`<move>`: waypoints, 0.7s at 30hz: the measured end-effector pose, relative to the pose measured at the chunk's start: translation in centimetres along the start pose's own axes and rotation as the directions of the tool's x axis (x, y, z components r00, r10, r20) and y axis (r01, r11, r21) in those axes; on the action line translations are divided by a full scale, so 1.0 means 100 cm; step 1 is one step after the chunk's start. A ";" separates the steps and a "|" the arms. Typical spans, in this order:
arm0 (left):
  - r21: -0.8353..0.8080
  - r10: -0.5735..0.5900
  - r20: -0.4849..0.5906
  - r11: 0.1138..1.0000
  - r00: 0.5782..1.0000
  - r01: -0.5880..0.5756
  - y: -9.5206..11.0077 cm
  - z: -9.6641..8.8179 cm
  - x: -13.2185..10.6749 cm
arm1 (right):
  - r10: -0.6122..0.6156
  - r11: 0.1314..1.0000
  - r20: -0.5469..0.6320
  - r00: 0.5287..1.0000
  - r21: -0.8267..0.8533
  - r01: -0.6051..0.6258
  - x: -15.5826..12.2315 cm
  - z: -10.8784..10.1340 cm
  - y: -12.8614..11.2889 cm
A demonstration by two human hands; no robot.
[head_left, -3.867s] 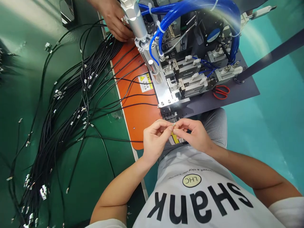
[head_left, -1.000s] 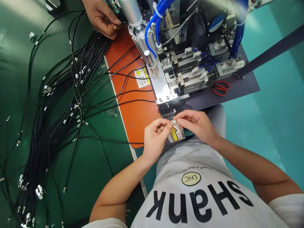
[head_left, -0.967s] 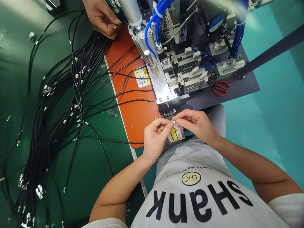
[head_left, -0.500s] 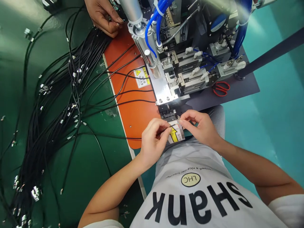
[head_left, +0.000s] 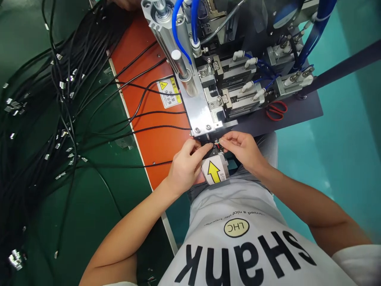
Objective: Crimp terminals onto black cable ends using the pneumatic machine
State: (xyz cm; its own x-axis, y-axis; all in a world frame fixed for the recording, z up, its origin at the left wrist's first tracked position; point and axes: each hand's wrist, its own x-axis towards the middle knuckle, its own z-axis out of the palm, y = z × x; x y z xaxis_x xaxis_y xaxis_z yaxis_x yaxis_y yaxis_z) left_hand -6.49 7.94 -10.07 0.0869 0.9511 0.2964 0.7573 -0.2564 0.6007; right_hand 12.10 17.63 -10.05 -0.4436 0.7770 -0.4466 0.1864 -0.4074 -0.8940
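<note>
My left hand [head_left: 186,165] and my right hand [head_left: 241,149] meet at the front slot of the metal machine [head_left: 205,107], just under its bright plate. Both pinch the end of a thin black cable [head_left: 133,165] that runs left over the orange mat [head_left: 154,139]. Small coloured wire ends show between my fingertips at the slot. Just below my fingers lies a white tag with a yellow arrow [head_left: 213,171].
A big tangle of black cables with metal tips [head_left: 53,111] covers the green table at the left. Red-handled scissors [head_left: 276,111] lie on the dark base plate at the right. Blue air hoses [head_left: 184,24] loop over the machine. A yellow warning label [head_left: 169,92] sits on the mat.
Both hands have moved forward from above the arrow tag to the machine's front slot with the cable end. The view has shifted, and the other person's hand has left the frame.
</note>
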 end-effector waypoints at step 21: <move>0.050 -0.046 0.019 0.998 0.999 0.045 0.002 0.002 0.002 | 0.021 1.000 -0.005 1.000 0.024 -0.021 0.003 0.002 0.000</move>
State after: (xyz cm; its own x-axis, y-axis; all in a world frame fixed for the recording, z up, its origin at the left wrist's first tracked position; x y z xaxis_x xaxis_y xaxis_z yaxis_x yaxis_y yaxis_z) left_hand -6.25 8.13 -10.03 0.0639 0.9650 0.2545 0.7916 -0.2043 0.5759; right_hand 11.79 17.77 -10.19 -0.4347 0.7709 -0.4656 0.1750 -0.4348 -0.8833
